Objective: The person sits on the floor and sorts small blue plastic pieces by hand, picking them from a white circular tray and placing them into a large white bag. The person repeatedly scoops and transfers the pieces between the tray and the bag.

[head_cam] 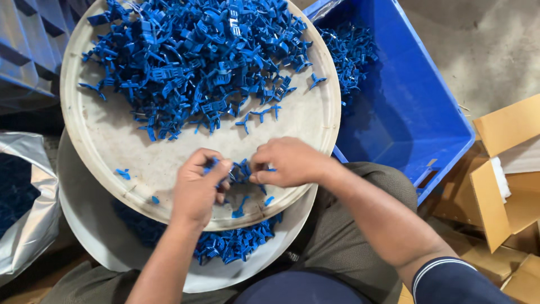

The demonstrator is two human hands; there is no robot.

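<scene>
A round, pale tray [112,146] rests on my lap and holds a big heap of small blue plastic parts [197,56] on its far half. At the tray's near edge both hands meet. My left hand [197,188] pinches a blue plastic piece [239,170] between thumb and fingers. My right hand [287,160] grips the other side of the same small cluster of blue pieces. A few loose blue bits [242,208] lie on the tray just below my hands.
A second pale tray [84,219] under the first holds more blue parts [230,245]. A blue plastic crate [416,112] with some parts stands at the right. Cardboard boxes [500,180] sit at the far right, a silver bag [28,225] at the left.
</scene>
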